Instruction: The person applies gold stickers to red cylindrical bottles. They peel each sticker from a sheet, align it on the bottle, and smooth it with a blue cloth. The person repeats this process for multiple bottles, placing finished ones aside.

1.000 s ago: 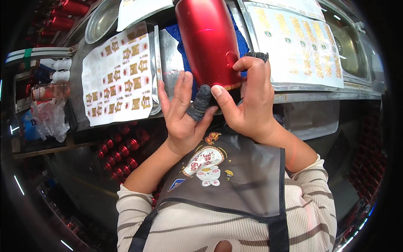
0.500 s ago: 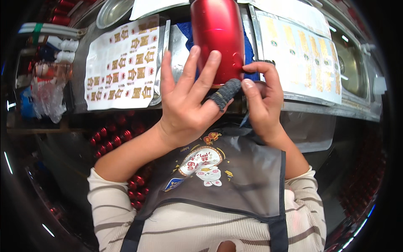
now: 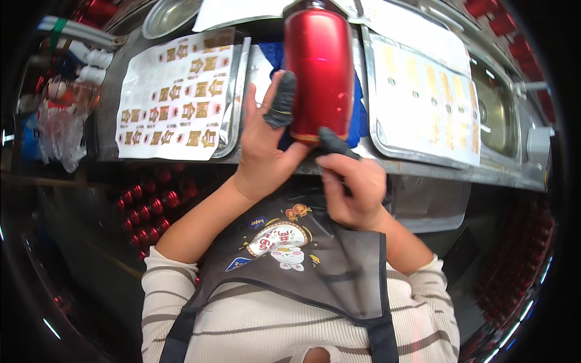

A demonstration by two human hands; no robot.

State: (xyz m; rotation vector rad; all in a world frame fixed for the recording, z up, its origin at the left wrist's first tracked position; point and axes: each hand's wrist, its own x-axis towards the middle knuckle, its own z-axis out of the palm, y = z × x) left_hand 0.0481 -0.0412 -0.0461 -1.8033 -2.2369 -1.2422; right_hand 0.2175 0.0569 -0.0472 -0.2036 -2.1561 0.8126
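Observation:
A glossy red metal bottle (image 3: 318, 72) with a dark top lies on a blue cloth (image 3: 358, 115), its base toward me. My left hand (image 3: 263, 145) is at the bottle's left side, fingers stretched out and a dark finger cot (image 3: 281, 100) on one of them. Its bare thumb reaches to the bottle's base and appears to touch it. My right hand (image 3: 357, 190) is just below the base, most fingers partly bent. A second dark finger cot (image 3: 337, 144) sticks out from it against the base edge, seemingly worn on a finger. Part of this hand is hidden.
On the left, a metal tray (image 3: 239, 103) carries a white sheet (image 3: 175, 97) of gold decals. Another decal sheet (image 3: 423, 97) lies on a tray to the right. A metal bowl (image 3: 171, 17) stands at the back left. Below the counter are several red bottles (image 3: 148, 202).
My right hand has let go of the cot on my left finger and moved down and left, to the bottle's base. My left fingers have swung toward the bottle's side. The bottle appears lower and slightly right.

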